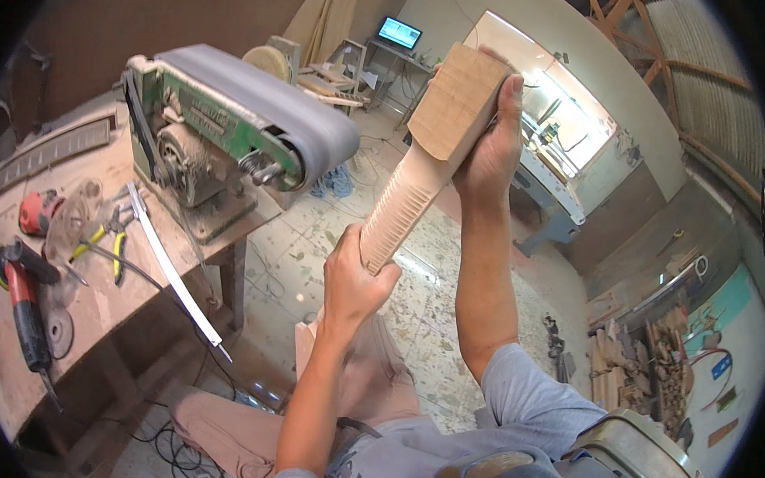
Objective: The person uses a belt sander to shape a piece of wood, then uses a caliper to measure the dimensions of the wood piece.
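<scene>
Between my hands is a pale wooden piece (456, 103) with a thick squared block at its upper end and a narrower shaft cut with rows of ridges. It slants, with the block end up and away from me. My left hand (352, 278) is wrapped round the lower end of the ridged shaft. Along the side of the block, my right hand (492, 145) grips it with the thumb up at its top edge; some fingers are hidden behind the wood. To the left of the piece, apart from it, is a green belt sander (218, 126) with a grey belt.
The sander stands on a dusty workbench (80, 301). On the bench lie a red and black angle grinder (26, 309), yellow-handled pliers (116, 242) and a white strip (172, 269) jutting past the edge. Black cables (172, 453) coil on the floor. Stacked wood (635, 364) stands at right.
</scene>
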Demonstrator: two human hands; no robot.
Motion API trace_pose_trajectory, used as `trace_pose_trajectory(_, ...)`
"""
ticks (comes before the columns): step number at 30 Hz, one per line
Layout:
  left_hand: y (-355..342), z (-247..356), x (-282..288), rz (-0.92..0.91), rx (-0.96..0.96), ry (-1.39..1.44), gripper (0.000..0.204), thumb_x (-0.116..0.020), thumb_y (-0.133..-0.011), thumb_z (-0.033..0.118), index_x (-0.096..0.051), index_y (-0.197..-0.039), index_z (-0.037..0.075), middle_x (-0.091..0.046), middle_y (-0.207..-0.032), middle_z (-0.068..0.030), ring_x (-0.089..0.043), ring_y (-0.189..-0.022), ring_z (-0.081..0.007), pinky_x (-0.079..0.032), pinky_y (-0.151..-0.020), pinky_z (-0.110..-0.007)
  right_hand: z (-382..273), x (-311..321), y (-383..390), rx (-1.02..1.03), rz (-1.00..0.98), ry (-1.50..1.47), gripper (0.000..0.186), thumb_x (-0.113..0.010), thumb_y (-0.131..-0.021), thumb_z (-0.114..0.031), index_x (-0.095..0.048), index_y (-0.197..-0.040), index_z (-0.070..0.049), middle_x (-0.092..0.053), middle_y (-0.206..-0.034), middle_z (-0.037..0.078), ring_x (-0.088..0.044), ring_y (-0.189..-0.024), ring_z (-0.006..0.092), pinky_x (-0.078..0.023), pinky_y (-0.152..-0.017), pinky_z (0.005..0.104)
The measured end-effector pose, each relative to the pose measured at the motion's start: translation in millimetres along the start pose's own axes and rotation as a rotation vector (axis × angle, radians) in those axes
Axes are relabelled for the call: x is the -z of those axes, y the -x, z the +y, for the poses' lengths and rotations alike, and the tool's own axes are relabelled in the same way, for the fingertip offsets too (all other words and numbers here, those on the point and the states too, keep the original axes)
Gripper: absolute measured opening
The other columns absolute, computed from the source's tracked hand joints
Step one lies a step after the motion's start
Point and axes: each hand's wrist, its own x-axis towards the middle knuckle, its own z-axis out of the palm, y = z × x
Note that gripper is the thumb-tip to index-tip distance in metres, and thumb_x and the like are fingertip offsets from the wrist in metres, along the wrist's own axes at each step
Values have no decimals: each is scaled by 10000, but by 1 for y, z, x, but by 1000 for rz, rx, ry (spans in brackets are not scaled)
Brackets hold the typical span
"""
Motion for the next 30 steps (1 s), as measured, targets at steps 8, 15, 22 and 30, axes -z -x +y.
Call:
trace_pose_trajectory(8,-29,-54,40,-131,20,184,493,-674,-671,232,-617,-1088,-26,-646,-852,-272,-644,-802,-449,-517,-759,-468,28,-35,-7,228,-51,540,443,-532,-1074,-476,-656,-1230,-81,-635,-1146,81,-592,-1077,149,-458,-978,305)
trace_pose_trajectory(15,-43,-90,58,-315,89,285,554,-682,-637,220,-646,-1124,-43,-621,-813,-200,-591,-732,-322,-494,-722,-410,51,-56,-5,281,-56,736,481,-524,-1063,-489,-663,-1212,-53,-638,-1128,98,-594,-1041,162,-459,-967,330)
trace_pose_trajectory(22,-41,-101,53,-335,111,408,514,-687,-666,173,-681,-1145,-14,-665,-812,-176,-648,-765,-280,-514,-752,-384,61,-59,-6,312,-1,809,480,-535,-1067,-473,-626,-1172,-13,-622,-1088,108,-603,-984,151,-494,-903,292)
trace_pose_trajectory(30,-41,-106,44,-409,163,572,465,-670,-702,157,-689,-1141,5,-697,-836,-119,-650,-768,-233,-522,-755,-352,71,-68,-8,298,34,766,380,-574,-1059,-413,-633,-1108,-41,-605,-941,36,-567,-876,97,-474,-761,265)
